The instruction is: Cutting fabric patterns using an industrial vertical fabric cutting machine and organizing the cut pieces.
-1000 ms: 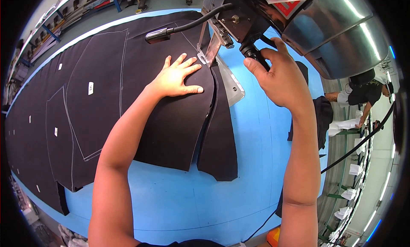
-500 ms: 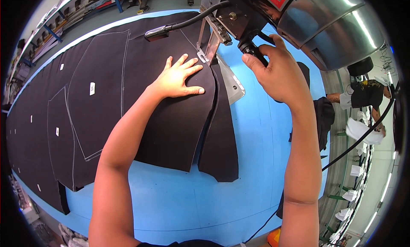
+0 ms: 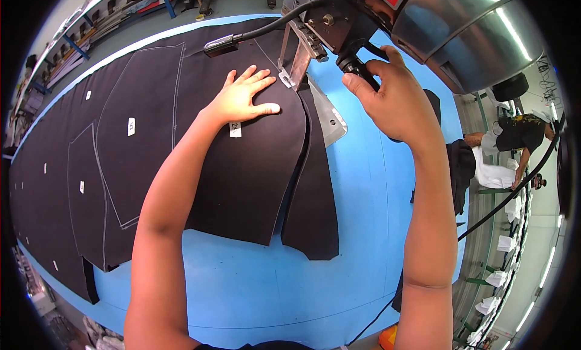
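My right hand (image 3: 402, 105) is wrapped around the black handle (image 3: 358, 70) of a fabric cutting machine (image 3: 463, 44) with a shiny metal motor housing. The machine's upright blade guard (image 3: 295, 71) stands at the far end of a curved cut in the black fabric (image 3: 242, 180), and its metal base plate (image 3: 330, 123) shows to the right. My left hand (image 3: 242, 99) lies flat with fingers spread on the fabric, just left of the guard. Beside that wrist sits a white label (image 3: 235, 129). The cut separates a narrow black piece (image 3: 311, 220) on the right.
Chalk outlines and small white labels mark the fabric across the blue table (image 3: 242, 283). A small lamp (image 3: 221, 45) on a bent arm hangs over it. Dark fabric pieces (image 3: 461, 174) lie by the right edge, near a black cable (image 3: 511, 195). Another person (image 3: 517, 135) stands beyond.
My left hand has slid a little leftward, uncovering the label by its wrist. The machine has barely shifted. The person at the right has lowered a white cloth.
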A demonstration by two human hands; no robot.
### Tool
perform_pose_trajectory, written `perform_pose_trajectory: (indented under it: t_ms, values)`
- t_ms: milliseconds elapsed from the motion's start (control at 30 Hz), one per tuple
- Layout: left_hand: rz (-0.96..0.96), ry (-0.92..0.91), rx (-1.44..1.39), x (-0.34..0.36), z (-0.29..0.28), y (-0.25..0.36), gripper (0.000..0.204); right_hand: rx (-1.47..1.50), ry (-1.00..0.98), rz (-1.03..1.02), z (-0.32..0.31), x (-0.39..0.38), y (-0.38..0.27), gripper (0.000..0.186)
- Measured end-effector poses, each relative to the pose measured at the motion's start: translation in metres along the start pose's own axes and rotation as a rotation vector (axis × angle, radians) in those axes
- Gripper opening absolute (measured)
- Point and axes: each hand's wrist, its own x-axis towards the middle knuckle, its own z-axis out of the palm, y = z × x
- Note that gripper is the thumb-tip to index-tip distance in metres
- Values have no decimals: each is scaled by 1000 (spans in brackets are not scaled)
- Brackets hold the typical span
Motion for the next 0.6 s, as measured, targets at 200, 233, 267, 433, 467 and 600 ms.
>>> perform_pose_trajectory:
  t_ms: [200,233,267,433,467,600]
  values:
    - [2,9,15,3,6,2,94,-11,33,-31,4,5,7,50]
    - [0,10,12,2,6,1,94,-13,31,-33,3,6,5,50]
    - [1,12,13,2,7,1,94,5,-6,-13,0,8,1,50]
    - [5,9,17,2,6,2,94,-19,5,-7,3,11,0,50]
    - [6,12,17,0,5,0,94,-12,20,-21,4,11,-2,51]
    - [5,10,18,-1,4,2,94,-4,40,-43,5,14,-1,51]
